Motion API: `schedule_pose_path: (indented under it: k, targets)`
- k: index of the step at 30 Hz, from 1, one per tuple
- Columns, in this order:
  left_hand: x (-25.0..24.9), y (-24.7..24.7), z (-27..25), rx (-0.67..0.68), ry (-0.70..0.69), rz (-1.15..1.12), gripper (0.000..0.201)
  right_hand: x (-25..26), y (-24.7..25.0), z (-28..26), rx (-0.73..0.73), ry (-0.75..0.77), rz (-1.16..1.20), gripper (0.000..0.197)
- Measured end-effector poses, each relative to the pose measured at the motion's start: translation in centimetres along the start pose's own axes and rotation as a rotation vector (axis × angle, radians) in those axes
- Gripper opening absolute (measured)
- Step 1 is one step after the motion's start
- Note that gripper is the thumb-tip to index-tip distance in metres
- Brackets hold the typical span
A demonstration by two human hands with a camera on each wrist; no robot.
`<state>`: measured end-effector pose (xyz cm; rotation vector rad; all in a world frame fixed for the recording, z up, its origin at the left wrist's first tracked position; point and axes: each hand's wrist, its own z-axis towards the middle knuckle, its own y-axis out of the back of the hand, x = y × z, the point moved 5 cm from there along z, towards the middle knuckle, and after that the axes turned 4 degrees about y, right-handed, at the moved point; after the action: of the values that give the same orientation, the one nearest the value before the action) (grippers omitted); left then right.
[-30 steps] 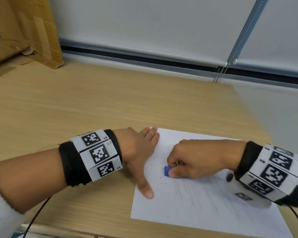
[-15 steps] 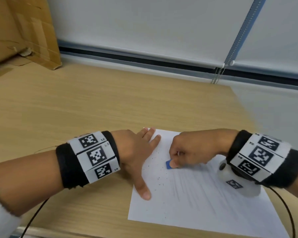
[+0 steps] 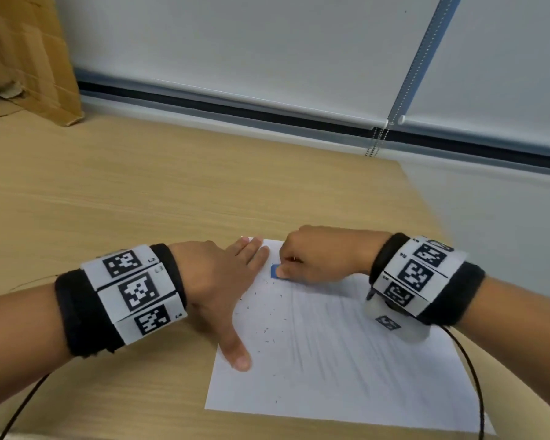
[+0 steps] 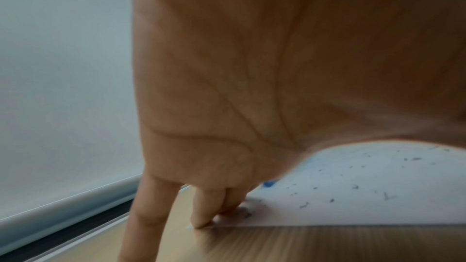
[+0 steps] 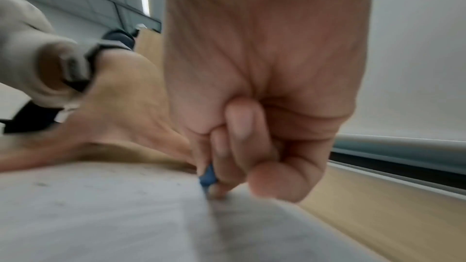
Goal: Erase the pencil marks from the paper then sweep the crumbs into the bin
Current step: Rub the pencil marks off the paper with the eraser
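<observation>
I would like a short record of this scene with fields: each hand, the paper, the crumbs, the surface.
left hand: flat, fingers straight, pressing the paper's left edge
right hand: pinches a blue eraser against the sheet
paper: white, faint pencil marks remain
crumbs: dark specks scattered on the paper's left part
surface: wooden table
bin: not in view

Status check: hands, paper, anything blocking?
Left hand flat, pinning paper edge. Right hand pinching blue eraser near far left corner. Faint pencil marks remain; crumbs scattered. Nothing blocking; bin unseen.
</observation>
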<state>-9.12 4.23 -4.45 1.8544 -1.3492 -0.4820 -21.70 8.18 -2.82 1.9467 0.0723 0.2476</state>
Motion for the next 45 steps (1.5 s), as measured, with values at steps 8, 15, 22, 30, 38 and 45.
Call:
schedule_pose_path:
  k: [8,15,22,30,38,45]
  targets:
    - [-0.1,0.2,-0.1,0.013,0.027,0.004,0.154,0.9,-1.4,-0.9,0.161,0.044,0.088,0.038]
    - [0.0,0.1,0.0,0.021,0.032,-0.01,0.155,1.7,-1.2,-2.9,0.029,0.03,0.09,0.042]
    - [-0.2,0.1,0.0,0.025,0.039,-0.015,0.155,4.3,-2.0,-4.9,0.144,0.076,0.095,0.044]
    - [-0.1,0.1,0.3,0.049,0.064,0.002,0.156,4.7,-2.5,-6.0,0.139,0.039,0.094,0.04]
    - [-0.3,0.4,0.0,0.062,0.079,0.02,0.154,5.4,-3.1,-8.0,0.124,0.0,0.041,0.037]
    - [0.0,0.3,0.1,0.071,0.074,0.031,0.155,5.4,-3.2,-13.9,-0.059,-0.302,-0.068,0.055]
